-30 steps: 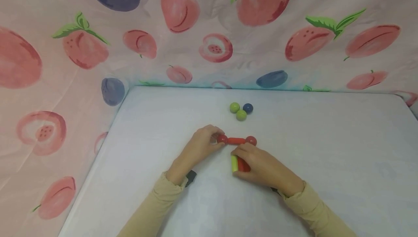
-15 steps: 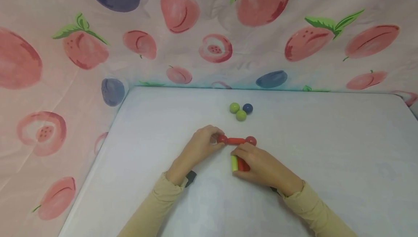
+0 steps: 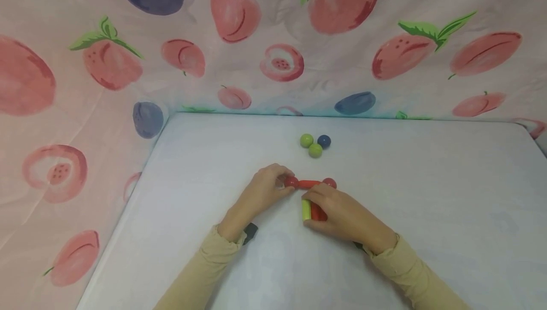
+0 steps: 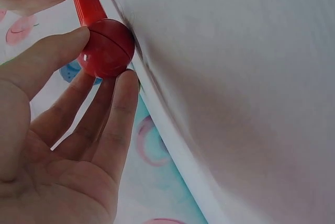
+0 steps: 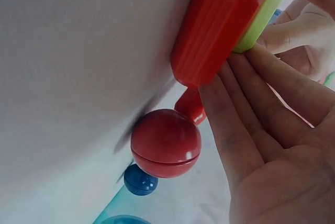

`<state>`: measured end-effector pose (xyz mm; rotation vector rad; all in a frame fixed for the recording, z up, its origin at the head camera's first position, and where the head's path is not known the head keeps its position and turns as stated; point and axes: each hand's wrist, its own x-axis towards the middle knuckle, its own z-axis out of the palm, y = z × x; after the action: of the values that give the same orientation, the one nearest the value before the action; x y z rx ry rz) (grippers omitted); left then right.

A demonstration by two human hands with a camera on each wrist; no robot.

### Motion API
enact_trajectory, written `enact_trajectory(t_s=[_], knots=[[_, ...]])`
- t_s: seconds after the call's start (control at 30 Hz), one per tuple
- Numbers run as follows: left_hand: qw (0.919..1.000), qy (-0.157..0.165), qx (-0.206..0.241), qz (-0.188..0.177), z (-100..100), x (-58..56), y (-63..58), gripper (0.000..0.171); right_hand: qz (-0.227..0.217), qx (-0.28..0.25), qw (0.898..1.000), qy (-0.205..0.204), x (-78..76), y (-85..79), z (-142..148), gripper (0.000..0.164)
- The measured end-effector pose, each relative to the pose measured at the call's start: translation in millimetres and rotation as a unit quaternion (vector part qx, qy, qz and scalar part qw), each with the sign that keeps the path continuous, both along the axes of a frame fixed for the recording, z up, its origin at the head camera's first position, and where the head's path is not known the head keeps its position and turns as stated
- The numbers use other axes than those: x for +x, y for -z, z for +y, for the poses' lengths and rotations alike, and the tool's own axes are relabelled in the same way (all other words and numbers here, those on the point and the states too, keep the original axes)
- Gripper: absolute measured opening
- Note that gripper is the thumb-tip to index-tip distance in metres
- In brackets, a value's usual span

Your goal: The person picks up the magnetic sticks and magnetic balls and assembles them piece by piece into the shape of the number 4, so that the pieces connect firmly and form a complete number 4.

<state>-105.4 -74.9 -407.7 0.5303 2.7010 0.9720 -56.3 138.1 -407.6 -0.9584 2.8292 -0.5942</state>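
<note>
My left hand (image 3: 261, 190) pinches a red ball (image 4: 108, 48) between thumb and fingertips. A red rod (image 3: 308, 184) joins that ball to a second red ball (image 5: 166, 144), and the piece lies crosswise on the table in the head view. Just nearer, my right hand (image 3: 342, 215) grips a yellow-green rod (image 3: 306, 210) and red rod pieces (image 5: 222, 28) side by side, thumb on the near end and fingers on the far end. The right fingers come close to the second ball; whether they touch it I cannot tell. The hand partly hides the red pieces.
Two yellow-green balls (image 3: 315, 150) and a dark blue ball (image 3: 324, 141) sit close together farther back on the white table (image 3: 427, 196). Behind and to the left hangs a fruit-patterned cloth (image 3: 320, 63).
My right hand and the rods in it have shifted slightly away from me, towards the joined red piece. My left hand has stayed put on its ball.
</note>
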Motion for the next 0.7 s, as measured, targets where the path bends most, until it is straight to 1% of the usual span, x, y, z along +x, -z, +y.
enact_trajectory(t_s=[0.17,0.27,0.4,0.57,0.7], knots=[[1.0,0.002,-0.001,-0.004,0.6,0.1,0.9,0.032,0.001,0.001,1.0,0.005,-1.2,-2.7,-0.1,0.051],[1.0,0.002,0.001,-0.004,0.5,0.7,0.6,0.031,-0.003,-0.004,1.0,0.011,-2.6,-5.1,0.5,0.054],[0.9999,0.007,0.007,-0.001,0.3,1.5,0.2,0.031,-0.008,-0.012,1.0,0.02,-5.3,-9.2,1.7,0.054],[0.9998,0.013,0.017,0.004,0.7,2.9,0.5,0.031,-0.001,-0.011,1.0,0.025,-10.0,-13.2,2.4,0.053],[0.9997,0.013,0.02,0.003,1.6,4.2,0.7,0.031,0.014,-0.014,1.0,0.018,-14.9,-14.4,3.5,0.053]])
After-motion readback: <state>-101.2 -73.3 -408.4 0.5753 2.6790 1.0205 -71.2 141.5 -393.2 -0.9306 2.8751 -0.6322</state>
